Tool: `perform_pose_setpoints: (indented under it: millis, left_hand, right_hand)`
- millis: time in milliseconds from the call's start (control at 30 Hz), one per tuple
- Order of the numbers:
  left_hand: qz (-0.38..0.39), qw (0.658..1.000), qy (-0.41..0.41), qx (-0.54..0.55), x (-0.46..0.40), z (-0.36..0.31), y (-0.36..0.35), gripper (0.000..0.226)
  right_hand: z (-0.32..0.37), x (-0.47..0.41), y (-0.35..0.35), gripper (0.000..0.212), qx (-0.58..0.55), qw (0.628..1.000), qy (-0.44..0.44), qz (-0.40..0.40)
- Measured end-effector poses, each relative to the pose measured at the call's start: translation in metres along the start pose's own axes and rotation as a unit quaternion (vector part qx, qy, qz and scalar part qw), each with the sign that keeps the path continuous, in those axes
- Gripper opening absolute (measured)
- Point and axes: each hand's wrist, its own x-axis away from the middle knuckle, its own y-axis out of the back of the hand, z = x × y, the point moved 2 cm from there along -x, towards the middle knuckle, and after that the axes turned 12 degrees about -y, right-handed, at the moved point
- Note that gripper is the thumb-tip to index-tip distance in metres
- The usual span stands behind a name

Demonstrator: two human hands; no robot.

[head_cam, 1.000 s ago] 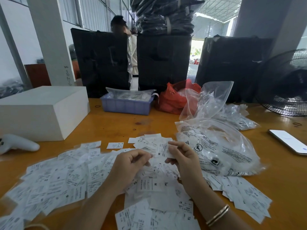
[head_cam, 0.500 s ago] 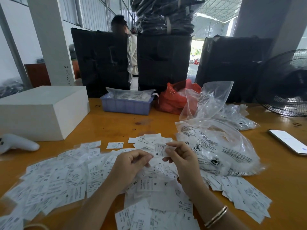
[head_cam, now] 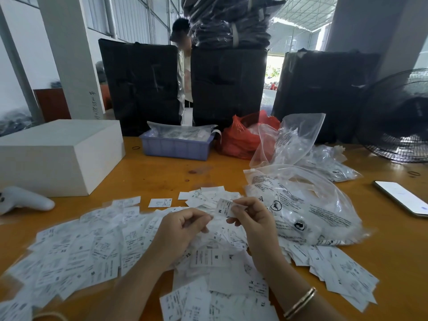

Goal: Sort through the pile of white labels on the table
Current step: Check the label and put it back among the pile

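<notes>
A wide pile of white labels [head_cam: 92,251] printed with size letters covers the near half of the wooden table [head_cam: 162,172]. My right hand [head_cam: 252,218] pinches a small stack of labels [head_cam: 224,207] just above the pile, near its far edge. My left hand [head_cam: 183,230] hovers over the middle of the pile with fingers curled; thumb and fingertips meet close to the labels, and I cannot tell whether a label is between them. A smaller cluster of labels [head_cam: 206,195] lies just beyond my hands.
A printed clear plastic bag [head_cam: 301,205] lies right of my hands, more clear bags [head_cam: 294,140] and a red bag [head_cam: 240,137] behind it. A blue tray [head_cam: 176,148], white box [head_cam: 53,154], white controller [head_cam: 25,200], phone [head_cam: 403,196] and fan [head_cam: 403,117] ring the work area.
My right hand has kept hold of its labels and shifted slightly. My left hand's fingers have curled and moved a little over the pile.
</notes>
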Motion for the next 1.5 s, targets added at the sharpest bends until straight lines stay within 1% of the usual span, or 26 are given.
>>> perform_pose_setpoints:
  millis: [100,200,300,433,533,633,700,800,933,1100,1300,1500]
  left_hand:
    - [-0.005,1.0,-0.004,0.006,-0.0002,0.0005,0.0001,0.021]
    - [-0.007,1.0,-0.006,0.005,-0.0004,0.0005,-0.001,0.016]
    - [-0.006,1.0,0.001,0.003,0.0,0.0022,-0.0015,0.005]
    - [-0.023,1.0,0.0,0.007,-0.0004,0.0031,-0.0001,0.009]
    - [-0.03,1.0,0.0,-0.002,-0.0012,0.0069,0.0006,0.003]
    - [-0.038,0.999,-0.008,-0.008,-0.0018,0.0071,0.002,0.008]
    - [-0.039,0.999,-0.009,-0.005,-0.0022,0.005,0.0025,0.016]
    - [-0.032,0.999,-0.011,-0.008,-0.002,0.0029,0.0013,0.018]
    - [-0.03,0.999,-0.019,-0.005,-0.0028,0.0026,0.0004,0.018]
    - [-0.03,0.999,-0.008,-0.01,-0.0027,0.0035,-0.0011,0.016]
    - [-0.025,1.0,-0.017,-0.004,-0.0023,0.0015,0.001,0.016]
    - [-0.034,0.999,-0.009,-0.013,-0.003,-0.0008,0.0001,0.017]
  right_hand:
    - [-0.0006,-0.0004,0.0004,0.014,-0.005,1.0,-0.003,-0.001]
    - [-0.0026,0.0,-0.0022,0.014,0.011,1.0,-0.008,0.021]
    - [-0.0036,0.0016,-0.0044,0.012,0.031,0.998,-0.01,0.045]
    - [-0.0028,0.0039,-0.0053,0.015,0.065,0.995,-0.015,0.07]
    - [-0.0034,0.0038,-0.0054,0.014,0.088,0.993,-0.024,0.079]
    - [-0.0032,0.0027,-0.0035,0.015,0.072,0.995,-0.031,0.059]
    - [-0.0024,0.0018,-0.0002,0.015,0.031,0.998,-0.036,0.034]
    - [-0.001,0.0005,0.0039,0.015,-0.011,0.999,-0.034,0.008]
    - [-0.0013,0.001,0.0004,0.014,0.009,1.0,-0.017,0.015]
    - [-0.0034,0.0021,-0.0033,0.014,0.053,0.998,0.008,0.03]
    - [-0.002,0.0001,0.0028,0.018,0.024,1.0,0.009,0.001]
    - [-0.0039,0.0009,-0.0023,0.014,0.053,0.998,0.003,0.033]
